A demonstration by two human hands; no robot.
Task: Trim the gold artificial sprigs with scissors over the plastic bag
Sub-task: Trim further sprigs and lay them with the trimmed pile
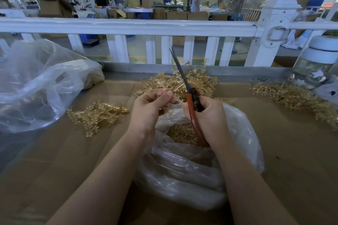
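My right hand (206, 115) grips the red handles of a pair of scissors (182, 76), whose dark blades point up and away, nearly closed. My left hand (151, 106) pinches a small gold sprig piece (176, 99) right beside the blades' base. Both hands hover over an open clear plastic bag (186, 170) that holds gold trimmings (181, 133). A heap of gold sprigs (182, 82) lies just behind my hands.
More gold sprigs lie to the left (98, 115) and at the right (296, 97) on the cardboard-covered table (54, 160). A large crumpled plastic bag (36, 82) sits far left, a glass jar (314, 65) far right. A white railing (128, 27) runs behind.
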